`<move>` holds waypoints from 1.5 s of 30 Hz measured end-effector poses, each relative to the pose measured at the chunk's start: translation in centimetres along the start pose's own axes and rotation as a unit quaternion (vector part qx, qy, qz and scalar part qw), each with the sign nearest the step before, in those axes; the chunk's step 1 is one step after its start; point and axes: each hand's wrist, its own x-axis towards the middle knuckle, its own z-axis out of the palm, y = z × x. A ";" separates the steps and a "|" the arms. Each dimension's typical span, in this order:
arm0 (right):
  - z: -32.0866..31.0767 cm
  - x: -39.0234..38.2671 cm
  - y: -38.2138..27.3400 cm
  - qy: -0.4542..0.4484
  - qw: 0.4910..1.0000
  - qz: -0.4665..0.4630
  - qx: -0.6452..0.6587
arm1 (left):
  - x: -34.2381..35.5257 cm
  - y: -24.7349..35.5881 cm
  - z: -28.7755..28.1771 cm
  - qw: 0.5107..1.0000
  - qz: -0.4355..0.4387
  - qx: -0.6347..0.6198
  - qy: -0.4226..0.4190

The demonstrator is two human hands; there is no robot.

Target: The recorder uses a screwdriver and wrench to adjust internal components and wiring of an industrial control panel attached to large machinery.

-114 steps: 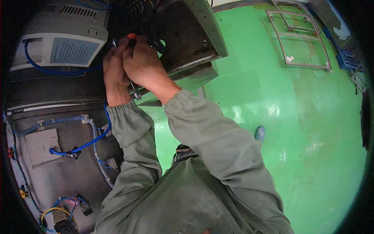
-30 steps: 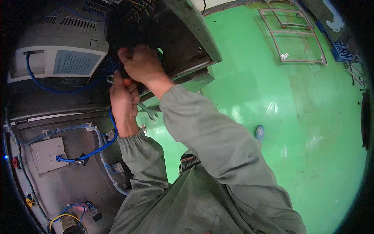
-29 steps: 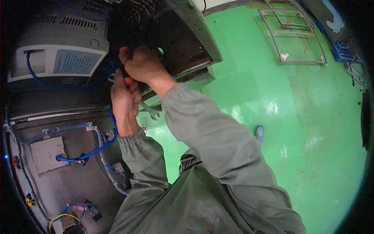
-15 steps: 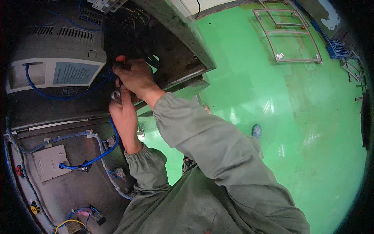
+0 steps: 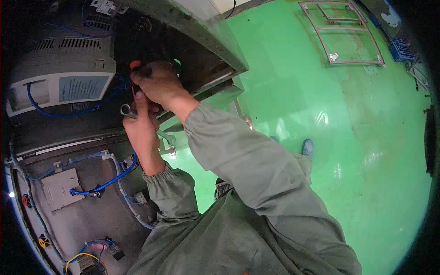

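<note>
Left hand (image 5: 143, 133) curled round ring-ended metal wrench (image 5: 131, 113) | right hand (image 5: 158, 83) bent, cannot tell hold | glossy green floor (image 5: 284, 101)

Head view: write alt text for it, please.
A person's left hand grips a metal wrench and the right hand a mostly hidden red object, at an open dark cabinet with a pale vented unit inside. Green floor spreads to the right.

No words or numbers can be read. The vented grey-and-white unit (image 5: 64, 68) bears a pale blue label (image 5: 82, 88) with rows of print (too small to make out) on its front; below that unit, a flat grey box (image 5: 60, 191) shows faint, illegible marks.
</note>
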 end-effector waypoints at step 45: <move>0.2 -0.7 -0.2 0.004 0.994 -0.081 -0.069 | 0.9 -0.7 -1.1 0.996 -0.012 -0.073 -0.044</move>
